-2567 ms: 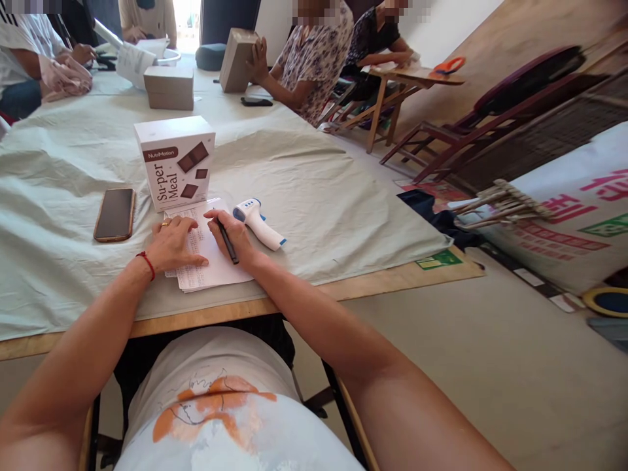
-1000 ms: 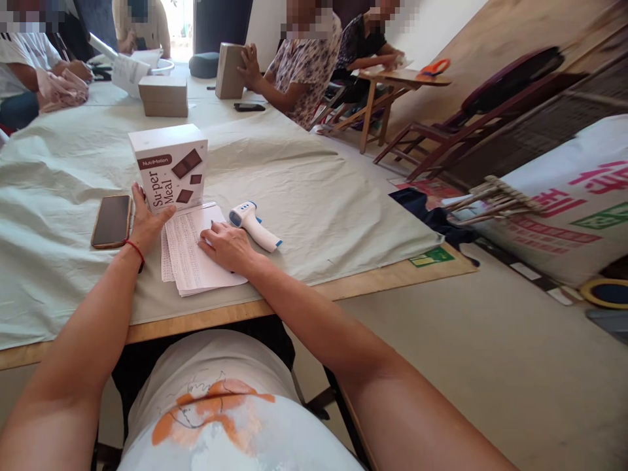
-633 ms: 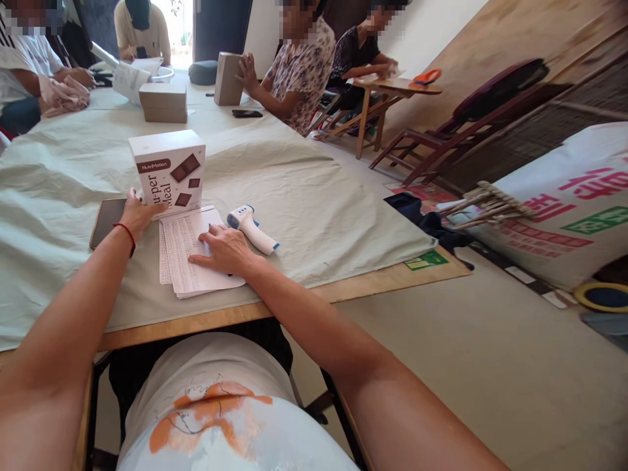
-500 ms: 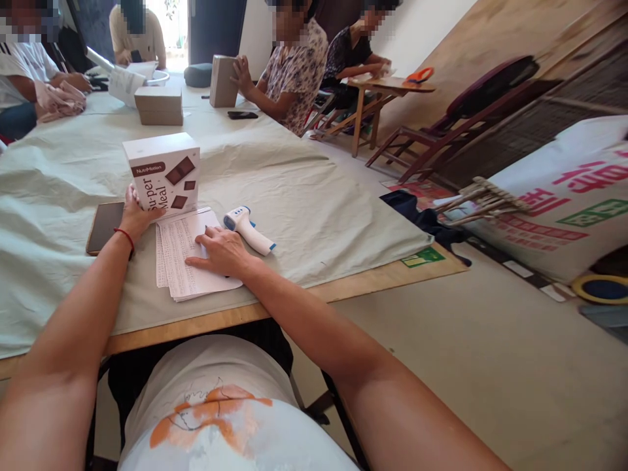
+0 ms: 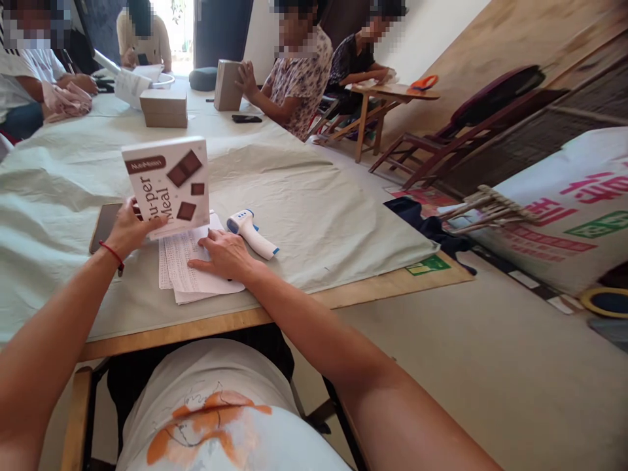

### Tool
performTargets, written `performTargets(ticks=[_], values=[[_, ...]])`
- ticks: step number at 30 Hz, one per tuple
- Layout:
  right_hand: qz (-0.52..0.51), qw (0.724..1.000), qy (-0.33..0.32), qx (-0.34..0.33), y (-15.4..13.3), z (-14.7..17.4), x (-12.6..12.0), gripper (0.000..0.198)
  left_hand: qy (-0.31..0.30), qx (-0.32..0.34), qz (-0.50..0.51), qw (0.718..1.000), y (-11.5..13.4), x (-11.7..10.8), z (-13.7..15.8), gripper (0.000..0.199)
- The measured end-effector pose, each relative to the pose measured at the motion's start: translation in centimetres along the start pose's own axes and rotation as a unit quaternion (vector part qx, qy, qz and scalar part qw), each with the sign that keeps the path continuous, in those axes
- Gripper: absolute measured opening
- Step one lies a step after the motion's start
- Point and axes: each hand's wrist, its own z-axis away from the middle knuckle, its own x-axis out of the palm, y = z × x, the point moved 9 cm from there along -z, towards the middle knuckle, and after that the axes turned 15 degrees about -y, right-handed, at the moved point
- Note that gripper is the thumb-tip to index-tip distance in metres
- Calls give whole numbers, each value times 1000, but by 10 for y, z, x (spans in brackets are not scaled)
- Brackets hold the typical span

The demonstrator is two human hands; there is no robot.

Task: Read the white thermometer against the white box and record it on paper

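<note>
Over the tabletop (image 5: 400, 288), the white NutriMotion Super Meal box (image 5: 168, 190) tips backward, held by its lower left corner; whether its base is clear of the cloth, I can't tell. The person's left hand (image 5: 126, 229) pinches that corner, thumb across the front, fingers behind. In front of the box lie written sheets (image 5: 184, 265). The right hand (image 5: 226, 254) lies on them, half open, thumb spread; a pen (image 5: 210, 231) shows beneath it, its grip unclear. Right of the box is an infrared thermometer (image 5: 252, 234); left, a smartphone (image 5: 102, 227).
</note>
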Motion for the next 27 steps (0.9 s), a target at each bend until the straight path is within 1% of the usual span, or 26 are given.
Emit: performTargets(ticks=[1,3,6,10,12,14,16,18,20,22,23,24,25,27], values=[[0,1000,-1,1,0,0,0,54,-7,-23,5,1000,-2,5,6,64],[-1,1000,-1,3,0,0,0,54,-6,-38,11,999,0,12,15,61],[-15,1000,8,8,2,0,0,50,-19,-8,-29,999,7,21,21,57],[-71,997,26,-1,7,-1,-2,36,-42,19,-132,990,8,27,25,62],[-113,992,48,-18,11,1,-6,31,-45,19,-161,986,5,28,26,63],[-146,985,85,-34,17,3,-14,28,-44,17,-170,984,2,29,26,64],[-162,978,131,-28,29,8,-23,26,-44,13,-172,984,2,31,26,64],[-153,973,172,23,48,14,-30,26,-46,9,-169,985,2,32,26,64],[-124,970,176,110,70,19,-31,30,-47,9,-163,985,3,33,26,64],[-102,967,126,195,89,20,-22,50,-46,10,-161,986,5,33,26,64],[-101,965,92,225,96,20,-16,59,-44,11,-161,986,5,33,27,64],[-106,962,61,245,100,19,-11,65,-41,12,-162,986,5,32,27,63],[-113,959,38,256,103,18,-7,67,-37,14,-161,986,5,31,27,62],[-126,955,23,269,106,17,-4,63,-24,17,-156,987,6,30,27,61]])
